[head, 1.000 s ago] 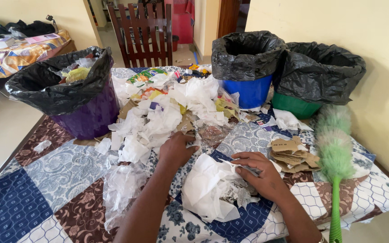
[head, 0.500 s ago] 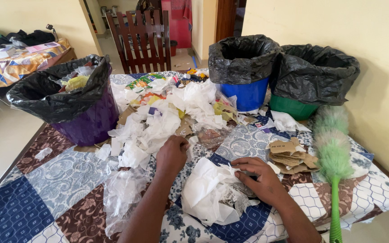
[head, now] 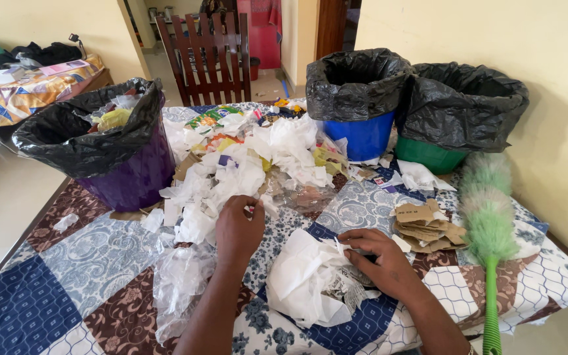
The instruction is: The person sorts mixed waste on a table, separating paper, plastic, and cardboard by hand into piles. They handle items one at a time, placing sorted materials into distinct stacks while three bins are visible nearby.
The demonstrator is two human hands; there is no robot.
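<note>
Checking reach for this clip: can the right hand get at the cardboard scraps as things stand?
Probably yes. The right hand rests on the white paper pile, and the cardboard scraps lie just beyond it on bare cloth, with nothing between them.

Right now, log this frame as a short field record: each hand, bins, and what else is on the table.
left hand: fingers in the mixed scrap heap
right hand: resting on the white paper pile
bins: purple bin at left; blue bin and green bin at back right, all black-lined
cardboard scraps: stacked right of the hands
green duster: along the right edge
</note>
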